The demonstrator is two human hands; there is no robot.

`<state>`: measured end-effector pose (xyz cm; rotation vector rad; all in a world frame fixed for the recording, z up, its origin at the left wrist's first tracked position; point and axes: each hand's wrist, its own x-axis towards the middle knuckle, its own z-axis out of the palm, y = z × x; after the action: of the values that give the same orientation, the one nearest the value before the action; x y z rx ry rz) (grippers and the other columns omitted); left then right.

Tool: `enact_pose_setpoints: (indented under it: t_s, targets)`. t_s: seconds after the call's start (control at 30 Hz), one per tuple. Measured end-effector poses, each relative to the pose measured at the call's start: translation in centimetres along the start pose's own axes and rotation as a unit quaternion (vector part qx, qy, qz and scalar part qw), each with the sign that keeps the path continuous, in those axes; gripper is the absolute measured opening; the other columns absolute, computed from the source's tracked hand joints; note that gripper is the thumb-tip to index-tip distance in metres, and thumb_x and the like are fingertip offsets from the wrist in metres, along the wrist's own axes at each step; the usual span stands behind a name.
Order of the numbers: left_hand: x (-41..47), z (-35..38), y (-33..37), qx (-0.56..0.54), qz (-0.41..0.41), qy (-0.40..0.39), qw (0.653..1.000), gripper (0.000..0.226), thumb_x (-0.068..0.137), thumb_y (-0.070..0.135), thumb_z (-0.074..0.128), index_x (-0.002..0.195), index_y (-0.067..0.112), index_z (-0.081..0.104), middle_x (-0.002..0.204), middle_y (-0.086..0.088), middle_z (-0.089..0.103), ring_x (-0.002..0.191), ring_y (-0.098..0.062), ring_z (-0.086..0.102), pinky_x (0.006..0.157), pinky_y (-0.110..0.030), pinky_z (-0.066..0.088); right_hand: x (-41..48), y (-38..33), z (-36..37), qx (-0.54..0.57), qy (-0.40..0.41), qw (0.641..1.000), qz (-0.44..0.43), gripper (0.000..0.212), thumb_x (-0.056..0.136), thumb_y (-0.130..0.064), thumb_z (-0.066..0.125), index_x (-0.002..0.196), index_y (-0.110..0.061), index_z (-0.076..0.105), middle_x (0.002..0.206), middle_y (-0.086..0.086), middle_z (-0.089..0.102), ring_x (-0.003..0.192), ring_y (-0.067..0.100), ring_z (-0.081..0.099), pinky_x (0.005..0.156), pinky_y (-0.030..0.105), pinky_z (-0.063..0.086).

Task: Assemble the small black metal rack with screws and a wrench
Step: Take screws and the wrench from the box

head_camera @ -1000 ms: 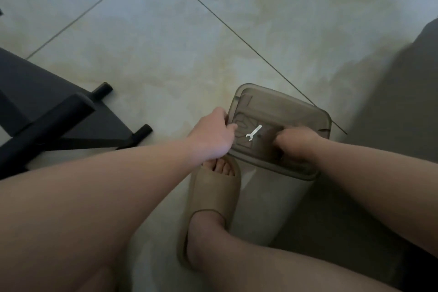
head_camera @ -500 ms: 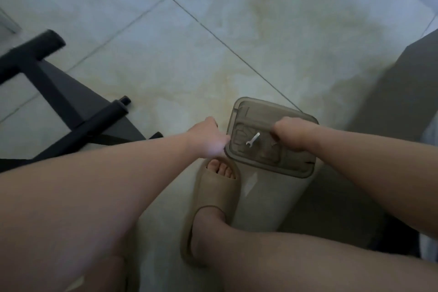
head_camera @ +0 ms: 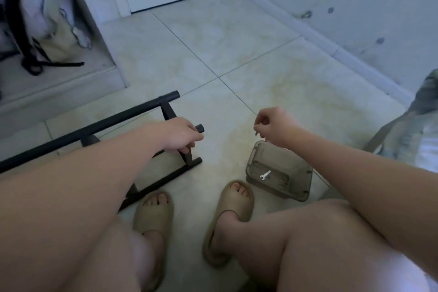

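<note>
In the head view, the left hand (head_camera: 180, 136) curls around an upper tube end of the black rack (head_camera: 94, 128), which stands on the tiled floor (head_camera: 213, 42). The right hand (head_camera: 272, 128) hovers with its fingertips pinched together; what they hold cannot be told. The wrench (head_camera: 265, 175) lies on the brown container (head_camera: 296, 180).

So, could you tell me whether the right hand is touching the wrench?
Apart. The head view shows the wrench lying alone on the container lid, with the right hand held clear beyond it.
</note>
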<state>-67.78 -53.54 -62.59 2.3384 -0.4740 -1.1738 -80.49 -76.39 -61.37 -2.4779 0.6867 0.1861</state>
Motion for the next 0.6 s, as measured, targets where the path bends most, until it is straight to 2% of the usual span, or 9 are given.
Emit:
enact_pose_setpoints:
  t_s: [0.07,0.17,0.23,0.33,0.43,0.6]
  targets:
    - [-1.4,-1.4,-1.7,-0.043,-0.022,0.020,0.999,0.021,0.098,0.041,0.057,0.107,0.023,0.062,0.101,0.003,0.070,0.080,-0.014,0.070,0.065,-0.028,0.049,-0.6,-3.0,0.7,0.050,0.002,0.999,-0.001,0.025,0.089,-0.004,0.061,0.072,-0.023,0.063,0.070,-0.005,0.065,0.064,0.020,0.065,0.072,0.037,0.056]
    - [-2.3,-2.9,-3.5,-0.075,-0.036,0.062,0.995,0.019,0.099,0.038,0.055,0.105,0.022,0.062,0.101,0.002,0.069,0.085,-0.016,0.066,0.069,-0.030,0.049,-1.1,-6.1,2.0,0.129,-0.024,0.991,0.012,0.028,0.087,-0.001,0.057,0.073,-0.022,0.069,0.062,-0.005,0.068,0.057,0.013,0.066,0.073,0.043,0.060]
    - [-2.3,-3.6,-4.3,-0.100,-0.033,0.089,0.990,0.017,0.100,0.034,0.054,0.102,0.019,0.063,0.102,-0.001,0.070,0.084,-0.018,0.064,0.070,-0.030,0.049,-0.9,-7.5,2.7,0.154,-0.049,0.987,0.014,0.025,0.086,-0.002,0.056,0.080,-0.020,0.073,0.061,-0.001,0.071,0.066,0.018,0.071,0.082,0.048,0.062]
    - [-1.8,-4.1,-5.2,-0.092,-0.038,0.100,0.990,0.023,0.099,0.032,0.056,0.111,0.014,0.064,0.109,-0.005,0.069,0.098,-0.024,0.065,0.076,-0.033,0.053,-0.5,-8.8,3.4,0.179,-0.074,0.981,0.024,0.021,0.091,-0.002,0.056,0.096,-0.009,0.075,0.073,0.010,0.076,0.074,0.021,0.075,0.082,0.040,0.063]
    - [-0.7,-4.5,-6.1,-0.048,-0.055,0.105,0.992,0.034,0.099,0.034,0.054,0.115,0.007,0.065,0.116,-0.012,0.067,0.109,-0.035,0.063,0.094,-0.044,0.054,-0.2,-9.9,4.5,0.195,-0.112,0.974,0.021,0.018,0.094,0.003,0.055,0.102,0.003,0.072,0.091,0.023,0.075,0.072,0.021,0.072,0.073,0.031,0.064]
    - [1.8,-4.7,-7.4,0.024,-0.080,0.067,0.994,0.042,0.099,0.047,0.050,0.114,0.011,0.066,0.113,-0.008,0.067,0.101,-0.031,0.064,0.094,-0.045,0.054,1.6,-11.4,6.4,0.184,-0.165,0.969,-0.002,0.009,0.093,0.007,0.060,0.091,0.002,0.066,0.083,0.020,0.072,0.073,0.027,0.070,0.072,0.033,0.062]
